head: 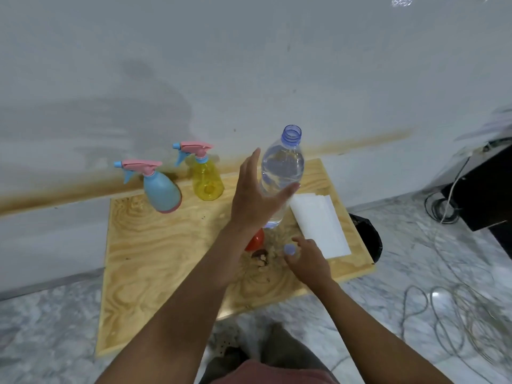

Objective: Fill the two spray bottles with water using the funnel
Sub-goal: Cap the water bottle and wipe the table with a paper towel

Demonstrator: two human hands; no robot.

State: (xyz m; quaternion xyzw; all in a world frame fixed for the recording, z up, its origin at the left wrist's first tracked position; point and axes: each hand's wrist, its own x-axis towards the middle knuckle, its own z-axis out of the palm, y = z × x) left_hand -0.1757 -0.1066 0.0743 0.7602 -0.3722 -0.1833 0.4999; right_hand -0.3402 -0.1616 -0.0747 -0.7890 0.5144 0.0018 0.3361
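Observation:
A clear water bottle (282, 167) stands uncapped on the plywood board (155, 261), nearly full. My left hand (257, 195) is spread open right beside it, thumb against its side, fingers not wrapped around it. My right hand (307, 259) pinches the pale blue bottle cap (290, 249) just above the board. A blue spray bottle (160, 189) and a yellow spray bottle (206, 176), both with pink trigger heads screwed on, stand at the back left near the wall. An orange-red funnel (256, 241) lies behind my left wrist, mostly hidden.
A folded white paper towel (318, 225) lies on the board's right side. A black bag (368, 239) sits off the board's right edge. Loose cables (457, 314) lie on the marble floor to the right. The wall rises directly behind the board.

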